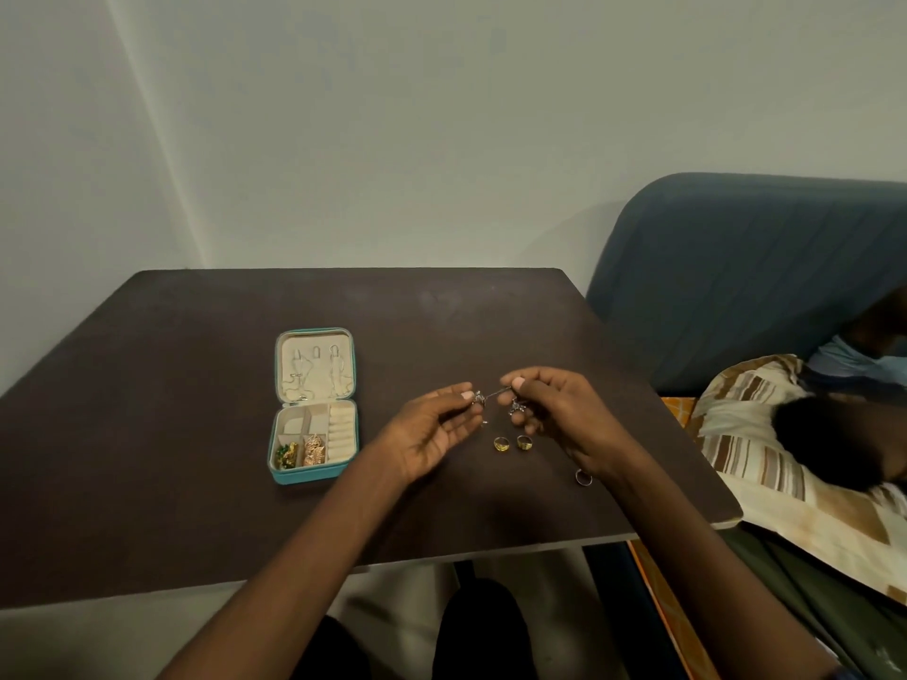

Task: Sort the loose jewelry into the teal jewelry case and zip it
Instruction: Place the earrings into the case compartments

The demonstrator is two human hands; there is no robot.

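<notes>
Your left hand (pixel 432 429) and right hand (pixel 554 414) each pinch a small silver piece (pixel 480 398) between thumb and forefinger, held just above the table (pixel 196 434); a thin strand seems to run between the two pieces, though it is too fine to say if they are joined or tangled. Pull apart too hard and you could snap it, or flick a piece off the table edge. Directly below sit two gold rings (pixel 513 443), and a silver ring (pixel 583 477) lies by your right wrist, where a careless sweep could knock it to the floor. The teal jewelry case (pixel 314 476) lies open to your left, well apart, with some compartments filled.
</notes>
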